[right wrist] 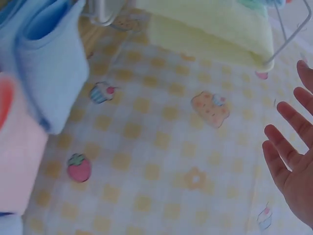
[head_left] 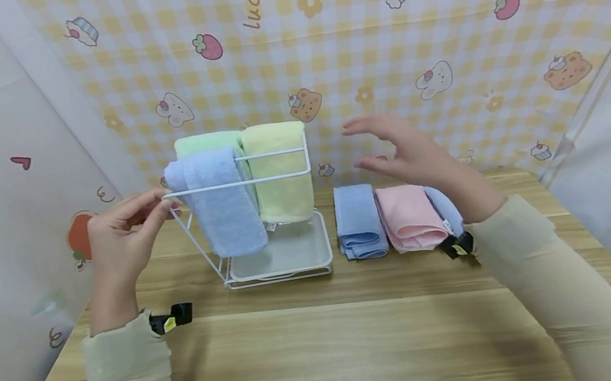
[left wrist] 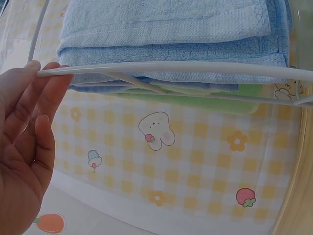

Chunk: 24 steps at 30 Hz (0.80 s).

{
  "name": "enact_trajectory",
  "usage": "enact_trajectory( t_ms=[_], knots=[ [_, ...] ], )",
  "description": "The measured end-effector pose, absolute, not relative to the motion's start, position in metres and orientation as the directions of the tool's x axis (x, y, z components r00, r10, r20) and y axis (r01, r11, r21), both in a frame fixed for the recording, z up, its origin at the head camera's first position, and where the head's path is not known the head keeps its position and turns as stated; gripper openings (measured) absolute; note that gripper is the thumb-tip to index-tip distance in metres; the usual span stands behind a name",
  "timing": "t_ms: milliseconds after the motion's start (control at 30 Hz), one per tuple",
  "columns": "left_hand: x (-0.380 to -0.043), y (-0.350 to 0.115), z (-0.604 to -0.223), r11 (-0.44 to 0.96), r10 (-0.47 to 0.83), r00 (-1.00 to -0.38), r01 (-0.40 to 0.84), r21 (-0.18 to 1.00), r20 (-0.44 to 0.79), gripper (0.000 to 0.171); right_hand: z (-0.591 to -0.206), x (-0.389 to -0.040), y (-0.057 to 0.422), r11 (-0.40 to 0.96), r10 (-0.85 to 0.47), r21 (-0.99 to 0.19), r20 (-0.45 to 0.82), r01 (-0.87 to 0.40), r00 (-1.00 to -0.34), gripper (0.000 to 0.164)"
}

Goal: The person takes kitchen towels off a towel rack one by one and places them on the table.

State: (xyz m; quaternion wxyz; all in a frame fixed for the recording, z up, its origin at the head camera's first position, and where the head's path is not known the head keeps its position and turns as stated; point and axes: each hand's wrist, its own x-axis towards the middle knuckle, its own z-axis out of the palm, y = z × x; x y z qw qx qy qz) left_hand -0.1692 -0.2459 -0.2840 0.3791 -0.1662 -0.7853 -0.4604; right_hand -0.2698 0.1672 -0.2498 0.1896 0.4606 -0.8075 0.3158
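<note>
A white wire towel rack [head_left: 195, 234] stands on the wooden table. Over its upper bars hang a light blue towel [head_left: 226, 204] at the front, a pale green towel [head_left: 206, 142] behind it and a pale yellow towel [head_left: 281, 174] at the right. My left hand [head_left: 122, 234] pinches the rack's front left corner between thumb and fingers, which the left wrist view shows close up on the white bar [left wrist: 161, 67]. My right hand [head_left: 401, 151] is in the air right of the rack, fingers spread and apart from the thumb, holding nothing.
A white tray [head_left: 285, 254] sits in the rack's base. Right of it on the table stand a folded blue towel [head_left: 358, 219], a folded pink towel [head_left: 410, 215] and another light blue one [head_left: 444, 204], partly behind my right forearm. A checked cloth backdrop [head_left: 356, 48] hangs behind.
</note>
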Motion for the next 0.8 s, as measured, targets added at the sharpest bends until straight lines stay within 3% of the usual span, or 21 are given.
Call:
enact_trajectory(
  t_ms=[300,800],
  knots=[
    [-0.170,-0.241,-0.283,0.519,-0.086,-0.673,0.599,0.609,0.735,0.017,-0.216,-0.271,0.124,0.342,-0.663,-0.271,0.609,-0.900,-0.435,0.048],
    [-0.170,-0.243,-0.282,0.561,-0.043,-0.646,0.616,0.554,0.762,0.018,-0.192,-0.268,0.045,0.392,-0.796,-0.286,0.371,-0.874,-0.478,0.050]
  ],
)
